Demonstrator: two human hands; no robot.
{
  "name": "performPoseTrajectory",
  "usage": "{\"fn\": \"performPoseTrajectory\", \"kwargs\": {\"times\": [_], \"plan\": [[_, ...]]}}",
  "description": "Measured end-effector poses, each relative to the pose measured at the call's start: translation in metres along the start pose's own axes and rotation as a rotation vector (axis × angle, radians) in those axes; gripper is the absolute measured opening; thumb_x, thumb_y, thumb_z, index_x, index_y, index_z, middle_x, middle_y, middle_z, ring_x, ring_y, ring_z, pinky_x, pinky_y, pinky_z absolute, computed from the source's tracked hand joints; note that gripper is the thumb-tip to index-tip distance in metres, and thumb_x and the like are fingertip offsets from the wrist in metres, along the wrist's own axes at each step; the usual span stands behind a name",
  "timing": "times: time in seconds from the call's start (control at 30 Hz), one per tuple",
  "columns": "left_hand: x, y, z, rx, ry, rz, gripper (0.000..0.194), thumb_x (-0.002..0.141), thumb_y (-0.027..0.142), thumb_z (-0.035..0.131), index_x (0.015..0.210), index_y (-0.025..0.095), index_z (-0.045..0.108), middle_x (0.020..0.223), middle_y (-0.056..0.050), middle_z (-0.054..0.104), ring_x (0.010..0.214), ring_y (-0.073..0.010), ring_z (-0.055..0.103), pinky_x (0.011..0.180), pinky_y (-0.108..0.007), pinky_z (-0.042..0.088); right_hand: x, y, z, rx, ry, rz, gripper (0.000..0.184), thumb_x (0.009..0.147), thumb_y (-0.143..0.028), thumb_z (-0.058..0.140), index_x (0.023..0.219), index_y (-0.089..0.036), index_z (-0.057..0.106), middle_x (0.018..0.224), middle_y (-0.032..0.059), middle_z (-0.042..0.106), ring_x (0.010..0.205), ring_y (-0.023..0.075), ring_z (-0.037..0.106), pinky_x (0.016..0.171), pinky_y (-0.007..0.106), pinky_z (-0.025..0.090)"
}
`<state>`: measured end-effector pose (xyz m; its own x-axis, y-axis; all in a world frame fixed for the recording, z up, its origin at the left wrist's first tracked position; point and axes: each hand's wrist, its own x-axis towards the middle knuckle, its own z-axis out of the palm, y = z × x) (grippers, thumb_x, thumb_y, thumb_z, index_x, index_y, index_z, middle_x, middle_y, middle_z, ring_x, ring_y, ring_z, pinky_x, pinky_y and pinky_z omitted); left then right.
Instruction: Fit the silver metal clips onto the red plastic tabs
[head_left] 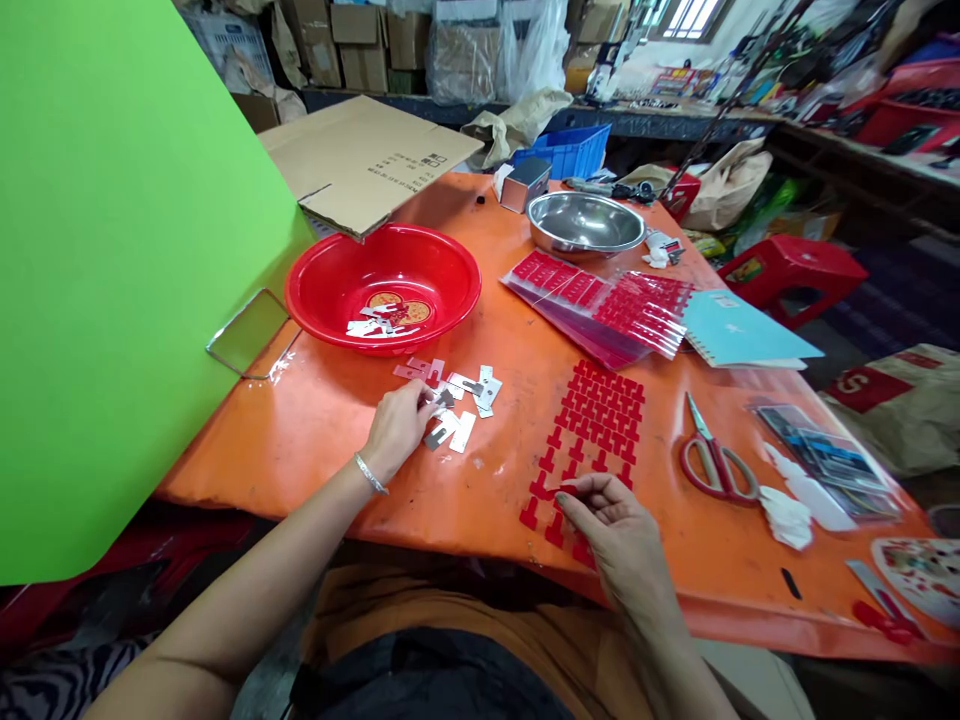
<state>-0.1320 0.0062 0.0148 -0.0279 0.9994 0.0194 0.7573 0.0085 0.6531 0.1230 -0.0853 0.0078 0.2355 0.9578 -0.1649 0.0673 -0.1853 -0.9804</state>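
My left hand [400,428] reaches into a small pile of slotted metal plates [463,430], its fingers closed at the edge of one greyish plate [445,398]. Beside the pile lie a few reddish slotted pieces [414,368]. My right hand [619,525] pinches a thin red piece [568,489] between thumb and forefinger, just over a sheet of red T-shaped stickers [600,420]. The nearer rows of that sheet have wider gaps. More metal plates [371,325] lie inside the red basin [442,265] beyond my left hand.
A cardboard sheet [367,160] overhangs the basin, and a green board [135,300] stands at left. Farther back are a steel bowl [585,222], bagged red sheets [600,300] and a light-blue notebook [742,330]. Scissors [718,465] and a white bottle [814,495] lie at right.
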Motion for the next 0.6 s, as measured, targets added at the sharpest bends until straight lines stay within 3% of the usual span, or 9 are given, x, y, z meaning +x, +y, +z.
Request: {"fn": "performPoseTrajectory", "kwargs": {"times": [0.07, 0.2, 0.27, 0.4, 0.6], "plan": [[-0.011, 0.001, 0.005, -0.282, -0.005, -0.034, 0.017, 0.083, 0.023, 0.056, 0.097, 0.016, 0.063, 0.076, -0.003, 0.065, 0.070, -0.0165, 0.060, 0.068, -0.029, 0.045, -0.002, 0.001, 0.005, 0.032, -0.007, 0.016, 0.034, 0.060, -0.041, 0.079, 0.074, -0.019, 0.057, 0.064, -0.0007, 0.060, 0.053, 0.0115, 0.052, 0.045, 0.022, 0.043], [-0.041, 0.019, 0.025, -0.966, -0.304, -0.277, 0.015, 0.082, 0.024, 0.055, 0.091, 0.013, 0.060, 0.081, -0.004, 0.066, 0.068, -0.0146, 0.064, 0.073, -0.031, 0.052, -0.006, -0.002, 0.021, 0.089, -0.032, 0.043, 0.031, 0.062, -0.038, 0.078, 0.075, -0.019, 0.057, 0.065, -0.0018, 0.059, 0.053, 0.0098, 0.052, 0.047, 0.021, 0.044], [-0.055, 0.032, 0.035, -1.154, -0.423, -0.386, 0.018, 0.077, 0.023, 0.062, 0.091, 0.012, 0.060, 0.082, -0.004, 0.068, 0.069, -0.0142, 0.065, 0.075, -0.031, 0.053, -0.008, -0.007, 0.029, 0.091, -0.049, 0.033, 0.030, 0.062, -0.037, 0.078, 0.074, -0.019, 0.057, 0.065, -0.0017, 0.060, 0.055, 0.0103, 0.054, 0.050, 0.022, 0.046], [-0.070, 0.056, 0.045, -1.262, -0.541, -0.407, 0.032, 0.065, 0.024, 0.076, 0.093, 0.011, 0.065, 0.081, -0.004, 0.070, 0.068, -0.0119, 0.064, 0.073, -0.025, 0.053, -0.009, -0.017, 0.039, 0.114, -0.058, 0.020, 0.031, 0.062, -0.038, 0.077, 0.073, -0.020, 0.055, 0.067, -0.0014, 0.061, 0.059, 0.0126, 0.059, 0.056, 0.025, 0.053], [-0.070, 0.067, 0.046, -1.247, -0.569, -0.383, 0.043, 0.058, 0.033, 0.082, 0.091, 0.009, 0.069, 0.080, -0.006, 0.070, 0.067, -0.0111, 0.062, 0.068, -0.023, 0.052, -0.009, -0.015, 0.040, 0.127, -0.049, 0.032, 0.033, 0.063, -0.041, 0.077, 0.076, -0.021, 0.054, 0.072, -0.0002, 0.061, 0.060, 0.0152, 0.063, 0.060, 0.031, 0.058]]}}
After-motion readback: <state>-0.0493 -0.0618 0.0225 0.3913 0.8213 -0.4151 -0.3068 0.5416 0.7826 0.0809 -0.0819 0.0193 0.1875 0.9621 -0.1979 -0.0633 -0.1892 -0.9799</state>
